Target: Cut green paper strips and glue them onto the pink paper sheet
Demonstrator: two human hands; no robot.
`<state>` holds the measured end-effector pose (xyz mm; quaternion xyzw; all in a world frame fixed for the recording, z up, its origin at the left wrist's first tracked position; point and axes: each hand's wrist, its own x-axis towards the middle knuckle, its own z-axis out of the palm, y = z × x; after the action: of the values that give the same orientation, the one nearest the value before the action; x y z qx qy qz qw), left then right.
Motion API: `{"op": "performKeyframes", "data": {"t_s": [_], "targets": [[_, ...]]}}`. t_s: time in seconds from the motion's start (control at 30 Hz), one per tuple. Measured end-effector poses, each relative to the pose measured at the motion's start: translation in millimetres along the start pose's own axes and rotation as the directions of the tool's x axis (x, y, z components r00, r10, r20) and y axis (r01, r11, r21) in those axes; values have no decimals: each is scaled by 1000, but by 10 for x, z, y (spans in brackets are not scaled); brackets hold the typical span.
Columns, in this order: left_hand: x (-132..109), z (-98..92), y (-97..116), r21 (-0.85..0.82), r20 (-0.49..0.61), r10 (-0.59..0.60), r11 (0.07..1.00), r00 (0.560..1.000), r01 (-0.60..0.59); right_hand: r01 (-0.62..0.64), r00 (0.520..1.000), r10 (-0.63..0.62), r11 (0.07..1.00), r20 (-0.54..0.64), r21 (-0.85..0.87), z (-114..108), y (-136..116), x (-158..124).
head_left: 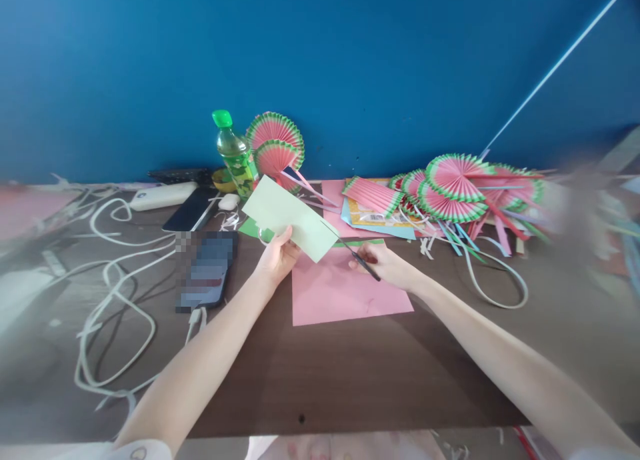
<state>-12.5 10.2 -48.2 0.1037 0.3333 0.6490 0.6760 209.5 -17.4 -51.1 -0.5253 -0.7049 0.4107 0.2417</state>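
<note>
My left hand (281, 257) pinches the lower edge of a light green sheet of paper (290, 217), held tilted above the table. In my right hand (377, 263) are dark-handled scissors (364, 263), their blades at the right end of the green paper. A pink sheet of paper (350, 293) lies flat on the table under both hands, with a dark green strip along its top edge. Part of a darker green piece (250, 229) shows behind the light green paper.
Pleated watermelon-coloured paper fans (455, 187) and paper strips are heaped at the back right; more fans (275, 140) lean on the blue wall beside a green-capped bottle (235, 153). To the left lie a phone (210, 270), a white power bank (163, 196) and tangled white cables (113, 280).
</note>
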Motion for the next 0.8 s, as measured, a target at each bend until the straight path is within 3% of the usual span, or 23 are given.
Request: {"op": "performKeyframes", "data": {"t_s": [0.3, 0.57, 0.8], "targets": [[-15, 28, 7, -7, 1, -9, 1000, 1000, 9, -5, 1000, 7, 997, 24, -78, -6, 14, 37], [-1, 5, 20, 7, -19, -2, 1000, 1000, 2, -23, 999, 22, 999, 48, 29, -7, -12, 21], [18, -14, 17, -18, 4, -27, 999, 1000, 27, 13, 999, -14, 1000, 40, 18, -18, 56, 37]]}}
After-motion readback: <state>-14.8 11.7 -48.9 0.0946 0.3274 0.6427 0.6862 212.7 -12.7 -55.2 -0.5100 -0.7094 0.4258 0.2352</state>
